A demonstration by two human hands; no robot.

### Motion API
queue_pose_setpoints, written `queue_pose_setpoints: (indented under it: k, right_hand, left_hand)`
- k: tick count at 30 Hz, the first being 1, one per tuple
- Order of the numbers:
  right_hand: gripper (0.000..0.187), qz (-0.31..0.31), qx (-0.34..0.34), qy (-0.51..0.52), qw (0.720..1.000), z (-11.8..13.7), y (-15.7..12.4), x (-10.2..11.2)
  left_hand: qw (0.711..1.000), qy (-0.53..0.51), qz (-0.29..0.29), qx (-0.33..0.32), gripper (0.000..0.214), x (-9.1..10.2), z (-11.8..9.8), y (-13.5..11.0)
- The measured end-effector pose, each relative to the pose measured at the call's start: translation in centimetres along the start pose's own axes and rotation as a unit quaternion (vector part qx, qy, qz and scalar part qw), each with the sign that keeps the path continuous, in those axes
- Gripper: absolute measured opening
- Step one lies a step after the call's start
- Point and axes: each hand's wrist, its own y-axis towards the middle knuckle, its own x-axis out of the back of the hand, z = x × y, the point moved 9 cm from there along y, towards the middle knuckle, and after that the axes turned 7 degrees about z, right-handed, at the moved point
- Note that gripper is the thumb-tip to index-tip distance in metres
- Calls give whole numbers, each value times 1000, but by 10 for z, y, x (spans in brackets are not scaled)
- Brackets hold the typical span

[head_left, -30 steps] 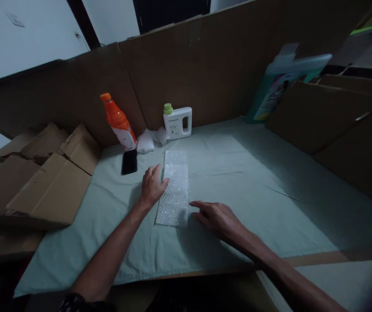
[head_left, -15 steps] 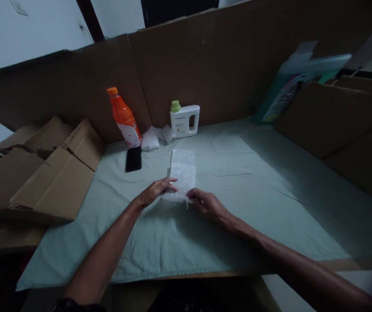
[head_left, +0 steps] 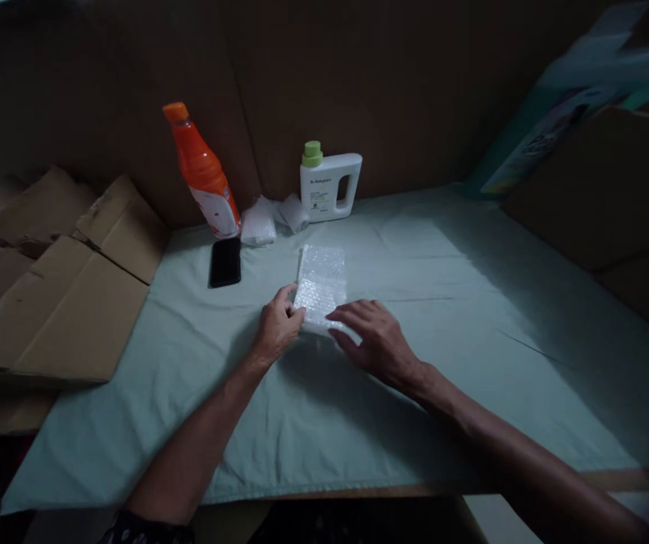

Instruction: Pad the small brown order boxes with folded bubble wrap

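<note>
Because the bubble wrap (head_left: 324, 278) between the left hand (head_left: 277, 326), grip unclear, and the right hand (head_left: 381, 344), thumb and fingers parted, looks light and soft, pinch its edges.

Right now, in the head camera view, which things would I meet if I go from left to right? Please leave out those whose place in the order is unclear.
Cardboard box → black phone → left hand → bubble wrap → right hand → large teal jug.
</note>
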Motion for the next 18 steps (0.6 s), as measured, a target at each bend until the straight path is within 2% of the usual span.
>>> queue_pose_setpoints:
  k: [1,3,6,8,10,13,15,18]
  right_hand:
    - [22,36,30,-32,998,8,0,-11]
    - [26,89,44,-86,991,12,0,-30]
    - [19,121,39,-141,982,7,2,-47]
    - [21,127,59,-170,975,8,1,-52]
    - [22,129,75,-192,970,10,2,-54]
    - [24,150,56,-189,969,8,6,-56]
    - [25,166,37,-176,970,5,11,-55]
    - [23,170,23,-164,971,2,21,-50]
  left_hand:
    - [1000,18,-15,-7,53,1,-2,-2]
    - [998,53,-31,-16,49,1,-5,-5]
    - [990,126,-51,-45,41,7,-14,-9]
    - [975,189,-63,-101,39,13,-27,-16]
    - [956,235,-33,-172,42,10,-39,-25]
    - [930,275,67,-234,56,-7,-43,-41]
    - [925,288,107,-222,69,-14,-36,-46]
    - [933,285,121,-183,79,-15,-27,-43]
